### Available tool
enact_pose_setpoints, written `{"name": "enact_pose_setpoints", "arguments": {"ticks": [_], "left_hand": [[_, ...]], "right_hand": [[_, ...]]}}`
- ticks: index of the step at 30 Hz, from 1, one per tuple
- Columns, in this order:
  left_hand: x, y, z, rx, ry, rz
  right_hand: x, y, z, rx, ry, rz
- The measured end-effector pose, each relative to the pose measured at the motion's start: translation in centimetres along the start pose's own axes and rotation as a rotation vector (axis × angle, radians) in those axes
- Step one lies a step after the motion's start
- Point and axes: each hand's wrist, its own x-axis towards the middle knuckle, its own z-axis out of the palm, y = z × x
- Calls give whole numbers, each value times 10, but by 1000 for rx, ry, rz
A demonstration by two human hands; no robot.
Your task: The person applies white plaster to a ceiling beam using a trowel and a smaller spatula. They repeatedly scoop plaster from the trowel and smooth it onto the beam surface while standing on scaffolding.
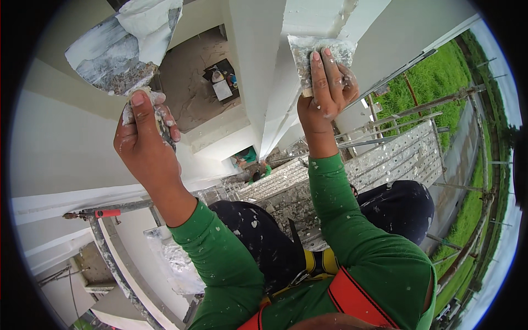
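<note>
My left hand [146, 129] is closed round the handle of a wide putty knife [104, 58], held up at the upper left. A thick lump of white putty [151, 25] lies on its blade. My right hand [330, 91] grips a second putty knife [300, 58], with two fingers stretched along its blade. That blade, smeared with white, lies against the pale wall corner [316, 19] at the top; whether its edge touches all along, I cannot tell. White putty specks both hands and my green sleeves.
Beneath me runs a putty-spattered metal scaffold platform [385, 157], with scaffold pipes [479, 126] at the right above grass. A co-worker in green [257, 173] is lower down. An opaque white bag [173, 261] sits beside my left arm, near a scaffold pipe [104, 242]. A wall opening shows a black board [223, 71].
</note>
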Motion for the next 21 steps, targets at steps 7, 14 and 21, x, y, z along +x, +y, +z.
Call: {"name": "enact_pose_setpoints", "arguments": {"ticks": [7,14,21], "left_hand": [[1,-2,-3,13,12,1],[-1,-1,1,28,50,6],[-3,-6,2,49,2,-7]], "right_hand": [[5,-2,19,6,-52,-27],[-133,22,39,45,-273,-30],[-186,26,4,32,-426,66]]}}
